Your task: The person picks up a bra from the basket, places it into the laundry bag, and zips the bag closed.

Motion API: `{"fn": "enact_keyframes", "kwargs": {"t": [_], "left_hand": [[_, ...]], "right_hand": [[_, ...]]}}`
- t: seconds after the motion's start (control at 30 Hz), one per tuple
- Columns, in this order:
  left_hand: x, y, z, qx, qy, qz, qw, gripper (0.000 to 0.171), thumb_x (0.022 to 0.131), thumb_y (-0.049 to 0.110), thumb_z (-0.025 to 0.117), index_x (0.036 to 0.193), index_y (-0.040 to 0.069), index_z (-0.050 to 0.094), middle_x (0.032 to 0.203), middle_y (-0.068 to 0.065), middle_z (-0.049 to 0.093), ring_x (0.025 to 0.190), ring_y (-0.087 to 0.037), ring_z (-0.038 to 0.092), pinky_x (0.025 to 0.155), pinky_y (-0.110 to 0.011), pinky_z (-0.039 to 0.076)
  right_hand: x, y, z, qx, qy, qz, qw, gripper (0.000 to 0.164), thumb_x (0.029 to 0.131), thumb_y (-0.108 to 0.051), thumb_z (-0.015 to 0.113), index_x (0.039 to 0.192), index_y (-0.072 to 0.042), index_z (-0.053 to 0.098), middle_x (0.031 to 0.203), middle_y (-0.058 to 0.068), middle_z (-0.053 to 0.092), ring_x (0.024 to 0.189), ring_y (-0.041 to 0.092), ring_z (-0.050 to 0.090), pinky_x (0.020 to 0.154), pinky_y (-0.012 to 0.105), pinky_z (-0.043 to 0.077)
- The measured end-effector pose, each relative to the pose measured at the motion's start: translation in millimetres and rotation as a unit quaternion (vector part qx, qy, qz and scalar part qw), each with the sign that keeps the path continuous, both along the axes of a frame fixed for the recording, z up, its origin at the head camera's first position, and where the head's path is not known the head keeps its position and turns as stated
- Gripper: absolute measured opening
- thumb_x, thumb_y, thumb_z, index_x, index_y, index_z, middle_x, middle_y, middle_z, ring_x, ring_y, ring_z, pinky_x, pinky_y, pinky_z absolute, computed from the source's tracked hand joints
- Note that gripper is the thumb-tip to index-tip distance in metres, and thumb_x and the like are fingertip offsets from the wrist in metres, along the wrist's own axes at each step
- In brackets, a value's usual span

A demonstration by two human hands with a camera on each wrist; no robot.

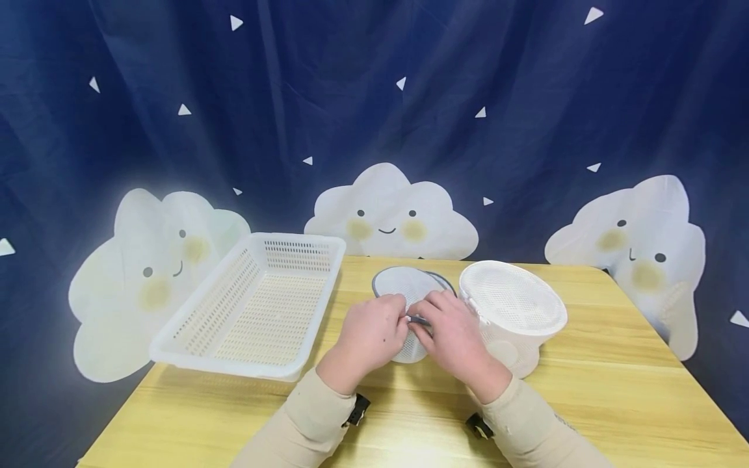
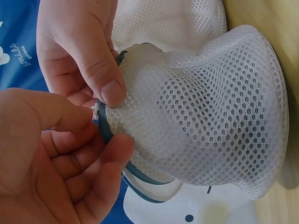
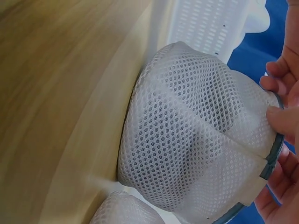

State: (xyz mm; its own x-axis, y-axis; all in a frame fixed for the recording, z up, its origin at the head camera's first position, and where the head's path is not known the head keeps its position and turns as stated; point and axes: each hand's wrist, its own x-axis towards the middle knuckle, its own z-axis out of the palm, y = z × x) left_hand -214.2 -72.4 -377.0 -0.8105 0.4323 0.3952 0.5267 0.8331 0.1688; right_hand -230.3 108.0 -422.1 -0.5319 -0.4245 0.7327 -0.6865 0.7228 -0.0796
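Observation:
Both hands work at the rim of a white mesh laundry bag (image 1: 404,281), which stands on the table with dark blue-grey trim round its opening. In the left wrist view, my left hand (image 2: 51,154) pinches a small pale zipper pull (image 2: 95,112) at the trim between thumb and finger. Close beside it, my right hand (image 1: 453,331) grips the same edge, its thumb lying on the mesh. The right wrist view shows the bag's honeycomb mesh side, creased and bulging, with a seam running up to the dark trim (image 3: 275,151).
To the left stands a white perforated plastic basket (image 1: 228,368). A second white mesh bag (image 1: 515,299) stands upright just right of my right hand. Both are on the wood-grain table (image 1: 620,383); a blue curtain (image 1: 351,78) with cloud prints hangs behind.

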Motion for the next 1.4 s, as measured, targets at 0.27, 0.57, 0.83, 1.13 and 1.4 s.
{"fn": "enact_keyframes", "kwargs": {"t": [0.27, 0.57, 0.83, 1.13, 1.4], "left_hand": [[-1.7, -2.3, -3.4, 0.008, -0.007, 0.005, 0.9999, 0.019, 0.093, 0.019, 0.067, 0.08, 0.019, 0.053, 0.068, 0.009, 0.047, 0.056, -0.01, 0.048, 0.049, -0.029, 0.039], [-4.6, -7.9, -2.6, 0.022, 0.016, 0.027, 0.9993, 0.018, 0.092, 0.016, 0.065, 0.08, 0.018, 0.052, 0.067, 0.008, 0.047, 0.054, -0.012, 0.048, 0.048, -0.031, 0.039], [-7.5, -14.5, 2.9, 0.027, -0.001, 0.071, 0.9971, 0.011, 0.093, 0.015, 0.062, 0.085, 0.014, 0.054, 0.07, 0.003, 0.051, 0.055, -0.018, 0.051, 0.047, -0.034, 0.04], [-10.9, -19.2, 3.6, 0.03, -0.002, 0.108, 0.9937, 0.004, 0.09, 0.012, 0.061, 0.088, 0.013, 0.057, 0.074, 0.001, 0.056, 0.06, -0.024, 0.058, 0.048, -0.037, 0.043], [-9.3, -19.4, 5.7, 0.029, 0.011, 0.097, 0.9948, 0.009, 0.088, 0.012, 0.064, 0.084, 0.013, 0.055, 0.074, 0.001, 0.053, 0.058, -0.022, 0.054, 0.047, -0.037, 0.043]], "right_hand": [[-1.7, 0.5, 1.8, -0.022, 0.005, 0.024, 0.999, 0.022, 0.075, -0.012, 0.086, 0.085, -0.018, 0.067, 0.085, -0.006, 0.059, 0.079, 0.021, 0.054, 0.072, 0.037, 0.045], [-0.7, 1.3, 7.4, -0.032, -0.001, 0.03, 0.999, 0.022, 0.076, -0.008, 0.085, 0.085, -0.016, 0.066, 0.085, -0.004, 0.059, 0.079, 0.021, 0.053, 0.071, 0.036, 0.044], [0.9, 2.0, 10.3, -0.034, -0.02, 0.023, 0.999, 0.022, 0.077, -0.008, 0.085, 0.084, -0.016, 0.065, 0.086, -0.004, 0.059, 0.08, 0.021, 0.053, 0.072, 0.036, 0.044], [2.7, 3.0, 9.7, -0.03, -0.042, -0.003, 0.999, 0.023, 0.077, -0.005, 0.083, 0.086, -0.016, 0.064, 0.088, -0.003, 0.058, 0.082, 0.023, 0.052, 0.075, 0.038, 0.044], [3.4, 2.5, 10.4, -0.019, -0.044, -0.021, 0.999, 0.022, 0.078, -0.005, 0.081, 0.089, -0.015, 0.065, 0.089, -0.003, 0.059, 0.083, 0.024, 0.052, 0.076, 0.039, 0.044]]}}
